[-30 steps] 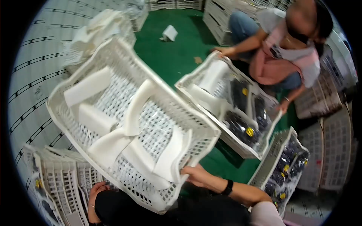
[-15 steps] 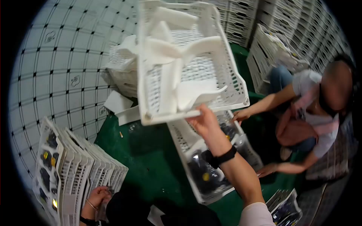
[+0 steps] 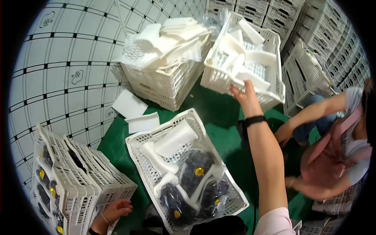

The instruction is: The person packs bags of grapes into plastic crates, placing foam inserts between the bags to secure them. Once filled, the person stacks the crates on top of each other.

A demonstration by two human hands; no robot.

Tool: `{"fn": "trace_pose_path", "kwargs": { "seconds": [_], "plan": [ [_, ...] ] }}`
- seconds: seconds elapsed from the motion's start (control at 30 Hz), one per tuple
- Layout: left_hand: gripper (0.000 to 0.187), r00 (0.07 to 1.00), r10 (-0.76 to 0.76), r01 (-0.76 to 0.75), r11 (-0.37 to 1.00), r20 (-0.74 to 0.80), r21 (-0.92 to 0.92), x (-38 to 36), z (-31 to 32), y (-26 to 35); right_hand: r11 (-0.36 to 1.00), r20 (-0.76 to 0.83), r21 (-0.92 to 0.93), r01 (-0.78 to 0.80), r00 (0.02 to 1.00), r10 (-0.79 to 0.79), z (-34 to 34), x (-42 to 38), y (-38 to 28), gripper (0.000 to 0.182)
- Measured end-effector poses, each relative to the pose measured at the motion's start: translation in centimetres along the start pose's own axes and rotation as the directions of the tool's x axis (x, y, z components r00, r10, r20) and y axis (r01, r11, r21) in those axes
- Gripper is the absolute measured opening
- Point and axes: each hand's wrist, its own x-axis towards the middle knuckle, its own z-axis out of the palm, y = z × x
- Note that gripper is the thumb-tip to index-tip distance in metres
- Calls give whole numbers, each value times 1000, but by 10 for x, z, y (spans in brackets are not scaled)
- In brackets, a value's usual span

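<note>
My right hand (image 3: 246,96), with a dark wristband, has its fingers spread at the near wall of a white plastic crate (image 3: 270,92) holding curved white foam sheets (image 3: 260,58). My left hand (image 3: 115,211) is low at the left, fingers loosely apart and holding nothing, beside a stack of white crates (image 3: 84,188). Between my hands, a white crate (image 3: 231,176) lies tilted in front of me. In it are clear bags of dark, round fruit that look like grapes (image 3: 197,168), with yellow stickers, and bent white foam sheets (image 3: 176,141).
A crate (image 3: 156,84) heaped with foam sheets stands at the tiled wall (image 3: 70,51). Two loose foam pieces (image 3: 129,103) lie on the green floor (image 3: 219,113). A co-worker (image 3: 337,145) crouches at the right. Tall crate stacks (image 3: 325,27) line the back right.
The foam-filled crate in my right hand has moved back and right, and my fingers have spread. The fruit crate has come nearer, away from the co-worker's hands. My left hand's fingers have loosened.
</note>
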Motion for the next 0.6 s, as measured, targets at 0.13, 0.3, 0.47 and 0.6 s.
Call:
{"fn": "trace_pose_path", "kwargs": {
  "seconds": [0.13,0.3,0.47,0.6],
  "plan": [
    [48,988,92,-101,993,124,68,40,-8,-8,884,47,-464,-51,996,82,-1,0,17,82],
    [51,998,43,-42,999,-42,22,89,21,7,34,224,-970,239,839,495,-56,-152,13,58],
    [41,997,-35,51,962,66,-268,140,50,16,-417,37,-891,181,943,332,-214,-286,2,69],
    [29,991,-40,52,994,-127,91,168,64,14,-109,-121,-990,-94,952,282,-275,-358,7,38]
  ]
}}
